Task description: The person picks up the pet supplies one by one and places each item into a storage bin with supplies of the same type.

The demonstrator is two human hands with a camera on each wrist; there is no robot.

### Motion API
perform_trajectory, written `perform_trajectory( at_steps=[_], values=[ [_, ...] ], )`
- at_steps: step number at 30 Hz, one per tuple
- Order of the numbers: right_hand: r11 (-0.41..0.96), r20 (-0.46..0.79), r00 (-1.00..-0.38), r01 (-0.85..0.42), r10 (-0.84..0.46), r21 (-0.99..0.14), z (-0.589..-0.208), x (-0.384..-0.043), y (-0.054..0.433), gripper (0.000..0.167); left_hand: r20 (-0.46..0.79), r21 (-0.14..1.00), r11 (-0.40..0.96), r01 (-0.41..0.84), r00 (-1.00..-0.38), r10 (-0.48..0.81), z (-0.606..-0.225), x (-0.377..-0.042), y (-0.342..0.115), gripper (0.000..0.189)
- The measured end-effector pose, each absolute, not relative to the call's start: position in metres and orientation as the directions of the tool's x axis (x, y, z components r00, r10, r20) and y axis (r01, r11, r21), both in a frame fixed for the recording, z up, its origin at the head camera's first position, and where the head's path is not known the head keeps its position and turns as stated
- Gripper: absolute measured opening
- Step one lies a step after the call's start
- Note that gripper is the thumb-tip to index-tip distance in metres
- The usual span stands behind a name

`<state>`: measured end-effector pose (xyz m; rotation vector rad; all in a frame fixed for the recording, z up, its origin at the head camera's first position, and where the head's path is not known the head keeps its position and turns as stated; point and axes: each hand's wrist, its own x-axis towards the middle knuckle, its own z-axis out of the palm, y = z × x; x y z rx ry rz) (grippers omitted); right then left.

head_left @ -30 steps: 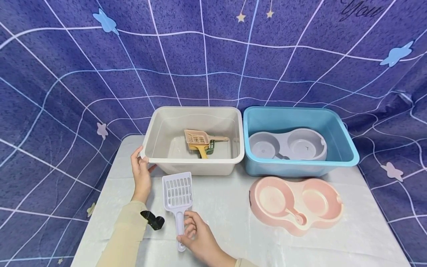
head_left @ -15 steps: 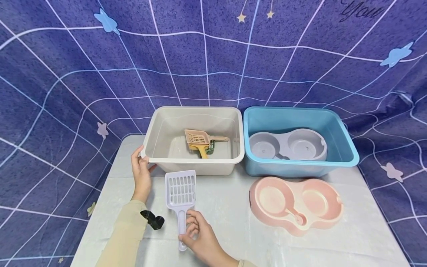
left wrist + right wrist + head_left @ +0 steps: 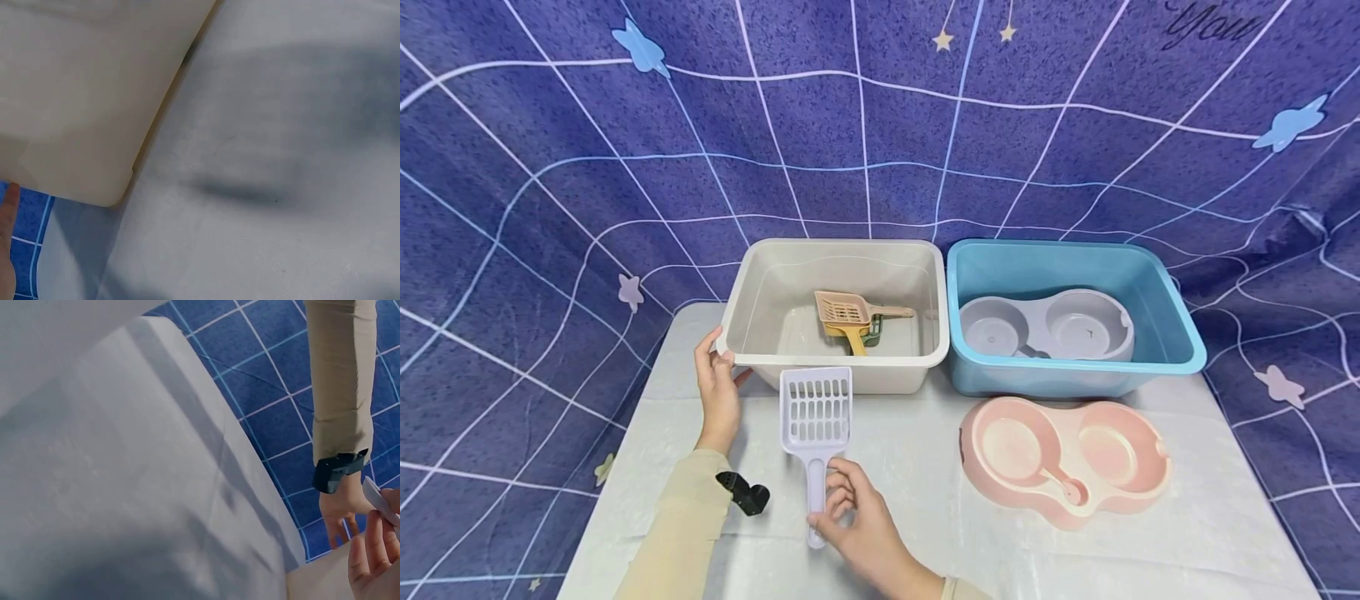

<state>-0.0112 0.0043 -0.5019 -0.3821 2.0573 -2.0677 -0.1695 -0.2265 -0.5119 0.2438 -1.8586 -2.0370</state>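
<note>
My right hand (image 3: 865, 525) pinches the handle of a lavender slotted litter scoop (image 3: 816, 454), its head pointing away from me. That head overlaps the front wall of a beige litter box (image 3: 902, 362) in the head view. At the box's front left corner, my left hand (image 3: 718, 396) holds the rim, fingers outside and thumb by the front wall. Inside the box lie a tan scoop (image 3: 842, 308), a yellow scoop (image 3: 854, 337) and a mostly hidden green one (image 3: 875, 332). In the right wrist view only the edge of the lavender scoop (image 3: 375, 497) shows.
A blue litter box (image 3: 1075, 366) stands right of the beige one, with a grey double bowl (image 3: 1033, 323) in it. In front lies a pink double bowl (image 3: 1067, 454). A starry curtain (image 3: 880, 125) surrounds the white-covered table (image 3: 917, 467).
My right hand has carried the lavender scoop forward and slightly right, so its head now overlaps the beige box's front wall. My left hand has stayed at the corner.
</note>
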Motion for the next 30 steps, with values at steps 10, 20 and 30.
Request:
perform_trajectory(
  at_steps=[10, 20, 30],
  values=[
    [0.031, 0.134, -0.951, -0.148, -0.279, -0.988, -0.49, -0.018, 0.011, 0.059, 0.127, 0.986, -0.045, 0.159, -0.904, -0.407, -0.513, -0.169, -0.225, 0.046],
    [0.042, 0.177, -0.954, -0.192, -0.243, -0.98, -0.476, -0.032, 0.02, 0.06, 0.129, 0.988, -0.031, 0.154, -0.906, -0.402, -0.513, -0.17, -0.226, 0.046],
    [0.056, 0.193, -0.956, -0.211, -0.222, -0.976, -0.467, -0.043, 0.024, 0.061, 0.12, 0.987, -0.055, 0.153, -0.912, -0.392, -0.513, -0.17, -0.226, 0.047]
  ],
)
